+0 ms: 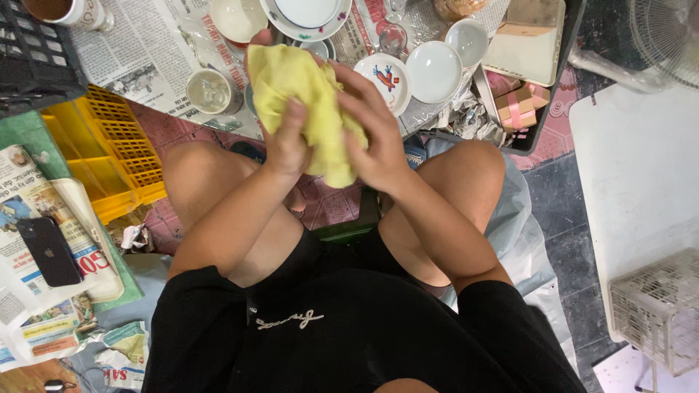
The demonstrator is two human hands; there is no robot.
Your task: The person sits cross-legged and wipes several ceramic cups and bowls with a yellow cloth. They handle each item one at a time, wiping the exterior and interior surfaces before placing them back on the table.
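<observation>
Head view: a seated person, seen from above, holds a yellow cloth [309, 109] in front of the knees with 2 bare hands.
Left hand: the left hand [285, 142] grips the cloth's near left side, fingers curled into the fabric, thumb on top.
Right hand: the right hand [375, 127] is wrapped over the cloth's right side, fingers pressed across the bundle; both hands are closed on it.
What is inside: the cloth bulges as if wrapped around something, but whatever that is stays hidden, so I cannot tell.
Step in hand: by my judgement this is a rubbing or wiping stage, the bundle being worked between the palms.
Next move calls for: likely a firm hold with 1 hand while the other turns the fabric, kept clear of the crockery beyond.
Cloth position: held in the air above the gap between the knees, just short of the newspaper [138, 58] spread on the floor.
Long axis: the bundle runs from upper left, by the fingertips, down to lower right; its narrower tail points toward the person.
Nearby: a red-patterned saucer [384, 78], a plain white dish [434, 70], a cup [210, 92] and a yellow crate [109, 149] at the left.
</observation>
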